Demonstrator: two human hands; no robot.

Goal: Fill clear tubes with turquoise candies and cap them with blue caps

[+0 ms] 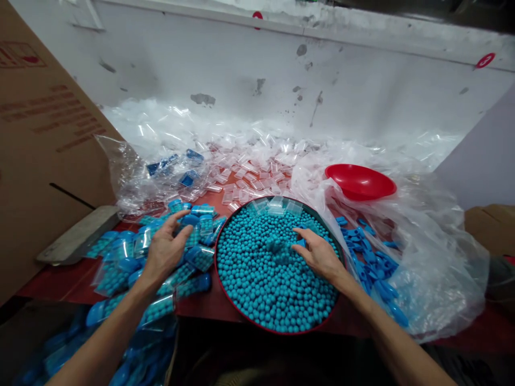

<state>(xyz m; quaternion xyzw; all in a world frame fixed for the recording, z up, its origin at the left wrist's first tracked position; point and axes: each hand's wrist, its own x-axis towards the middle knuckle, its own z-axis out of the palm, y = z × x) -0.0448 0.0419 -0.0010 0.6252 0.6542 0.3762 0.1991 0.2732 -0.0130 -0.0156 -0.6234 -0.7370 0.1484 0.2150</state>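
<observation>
A round basin with a dark red rim is full of small blue balls. Over its right part is my right hand, thumb and forefinger bent around a small blue piece. Some balls near the fingertips look blurred. My left hand is above a pile of clear containers with blue lids, filled with blue balls. Its thumb and fingers are apart, and nothing shows between them. Several clear plastic pieces lie at the basin's far edge.
Clear plastic pieces cover the table behind the basin. A red bowl rests on plastic bags at the right, near loose blue parts. Cardboard and a grey block stand left. More filled containers are below the table edge.
</observation>
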